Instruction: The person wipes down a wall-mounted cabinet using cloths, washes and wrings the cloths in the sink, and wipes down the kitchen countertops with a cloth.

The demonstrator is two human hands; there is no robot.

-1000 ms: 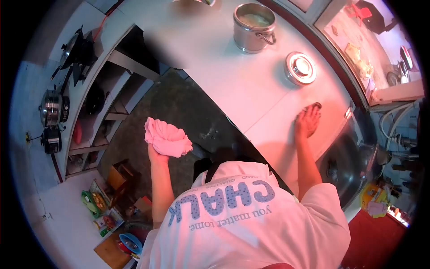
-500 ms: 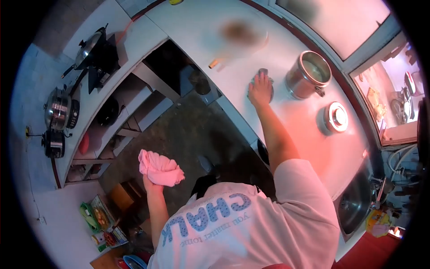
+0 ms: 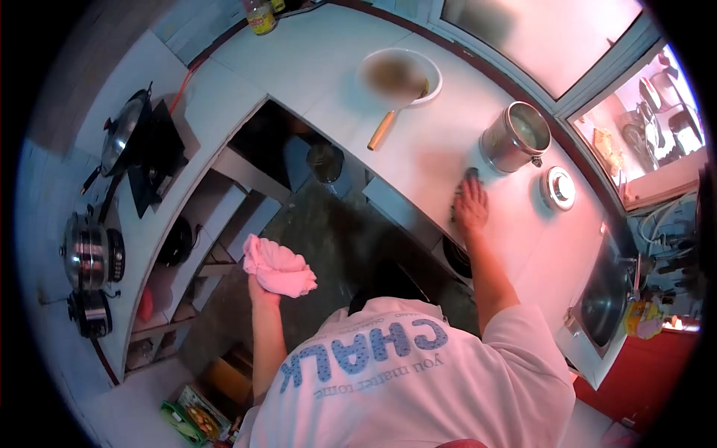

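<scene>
A bunched pink cloth (image 3: 280,267) rests in my left hand (image 3: 263,290), which is closed around its underside and held out over the floor. On the white countertop (image 3: 429,168), my right hand (image 3: 470,206) presses down on a dark grey cloth (image 3: 473,172). Most of that cloth is hidden beneath the palm; only its edges show past the fingers. Beyond the right hand stands an open metal pot (image 3: 514,138), with a round metal lid (image 3: 558,188) lying beside it. Further back is a white bowl (image 3: 432,75) with blurred contents, and a wooden-handled utensil (image 3: 382,130) sticks out from it.
A sink (image 3: 606,287) is set into the counter at the right. On the left counter stand a wok (image 3: 128,134) on a stove, a steamer pot (image 3: 84,250) and a cooker (image 3: 89,313). A jar (image 3: 260,18) stands at the back. Open shelves (image 3: 190,261) lie below.
My right hand has slid the grey cloth along the counter, nearer its front edge and closer to me. The view has shifted. The left hand still holds the pink cloth.
</scene>
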